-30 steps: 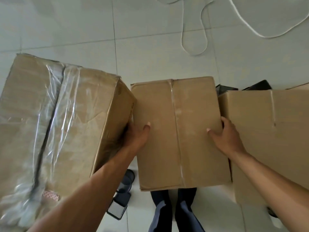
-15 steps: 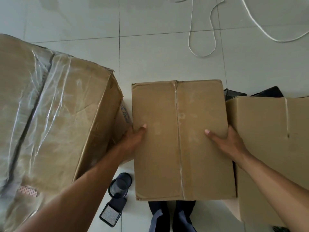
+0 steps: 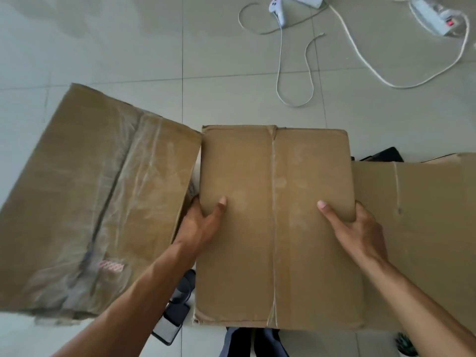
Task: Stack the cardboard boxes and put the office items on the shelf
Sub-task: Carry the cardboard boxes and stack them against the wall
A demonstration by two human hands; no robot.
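Note:
A taped brown cardboard box [image 3: 275,253] fills the centre of the head view. My left hand [image 3: 203,222] grips its left side, thumb on top and fingers down the side. My right hand [image 3: 358,228] grips its right side the same way. A larger cardboard box [image 3: 85,202] with clear tape down its top sits to the left, close against the held box. A third cardboard box [image 3: 425,228] sits to the right, partly behind my right arm.
White cables [image 3: 360,60] loop over the tiled floor beyond the boxes, with a white controller [image 3: 277,7] and a power strip [image 3: 432,16] at the top. A dark small device [image 3: 172,318] lies on the floor under my left arm. Dark objects [image 3: 383,154] show behind the right box.
The view has tilted up, so more floor, the controller and the power strip appear. The middle box looks closer and larger between my hands. Both hands keep the same grip.

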